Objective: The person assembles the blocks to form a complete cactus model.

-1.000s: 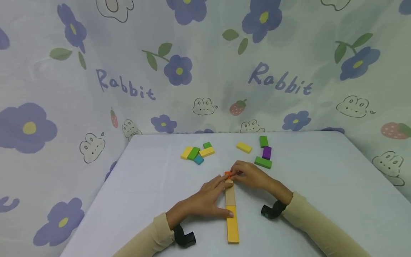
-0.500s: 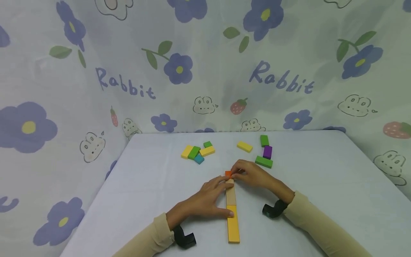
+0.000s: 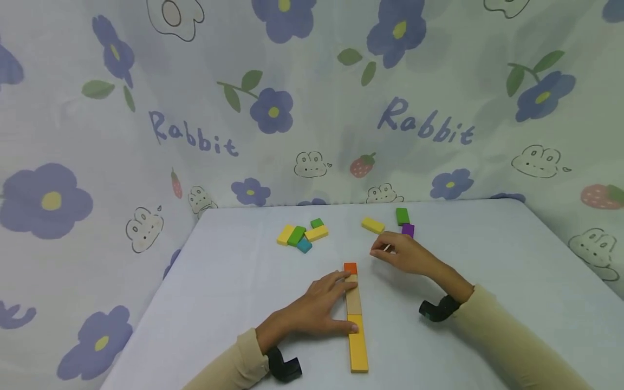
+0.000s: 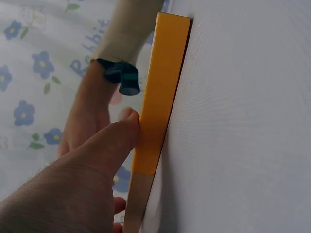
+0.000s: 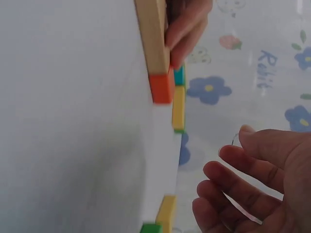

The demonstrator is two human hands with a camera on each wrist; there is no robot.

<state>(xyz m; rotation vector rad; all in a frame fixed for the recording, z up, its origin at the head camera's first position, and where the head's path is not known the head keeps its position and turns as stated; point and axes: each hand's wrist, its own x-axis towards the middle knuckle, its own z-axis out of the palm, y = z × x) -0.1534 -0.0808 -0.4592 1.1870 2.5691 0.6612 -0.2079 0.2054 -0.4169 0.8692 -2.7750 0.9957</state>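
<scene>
A straight row of blocks lies on the white table: a long orange-yellow block (image 3: 358,349) nearest, a plain wooden block (image 3: 353,303) in the middle and a small red-orange block (image 3: 350,268) at the far end. Across the row from its left side rests my left hand (image 3: 312,309). Its thumb touches the orange-yellow block (image 4: 163,92), and its spread fingertips lie over the wooden and red-orange blocks. To the right of the row, my right hand (image 3: 407,255) hovers with loosely bent fingers and nothing in them, apart from the red-orange block (image 5: 160,90).
Back left is a group of yellow, green and blue blocks, with a blue one (image 3: 304,245) in front. Back right are a yellow block (image 3: 372,225), a green block (image 3: 402,216) and a purple block (image 3: 408,231), partly behind my right hand. A patterned curtain (image 3: 312,108) surrounds the table.
My right hand has let go of the red-orange block and moved right, away from the row, now covering the nearer green block. My left hand stays on the row.
</scene>
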